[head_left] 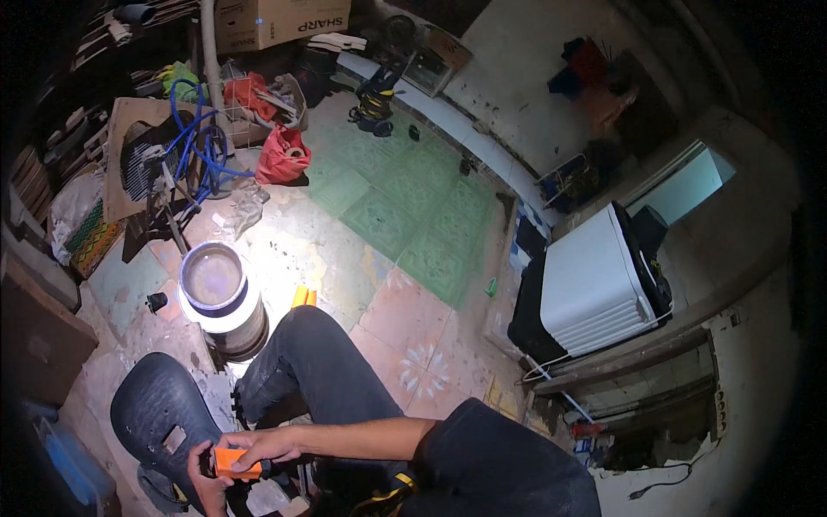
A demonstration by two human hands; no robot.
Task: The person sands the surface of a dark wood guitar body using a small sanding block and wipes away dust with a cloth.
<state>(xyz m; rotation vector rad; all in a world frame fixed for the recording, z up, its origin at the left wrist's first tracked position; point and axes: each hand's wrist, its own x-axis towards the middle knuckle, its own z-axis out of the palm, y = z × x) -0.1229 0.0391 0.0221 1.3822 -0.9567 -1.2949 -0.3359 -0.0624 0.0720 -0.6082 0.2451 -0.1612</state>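
Low in the view, both hands meet around a small orange box-shaped thing (237,463) whose exact kind I cannot make out. My right hand (274,444) reaches in from the right and lies over its top, fingers closed on it. My left hand (207,484) grips its left side, thumb and fingers bent around the edge. A dark part shows at the thing's right end, partly under my right hand. Just beyond the hands is a black moulded plastic shell (164,401) like a chair seat, with a rectangular hole in it. My bent knee (323,340) rises to the right.
A round metal pot-like vessel (213,277) stands ahead, with two orange-yellow pieces (304,296) beside it. Blue hose (207,151), a red bag (282,155) and a cardboard box (280,21) crowd the far left. To the right is a white appliance (594,284) with a cord.
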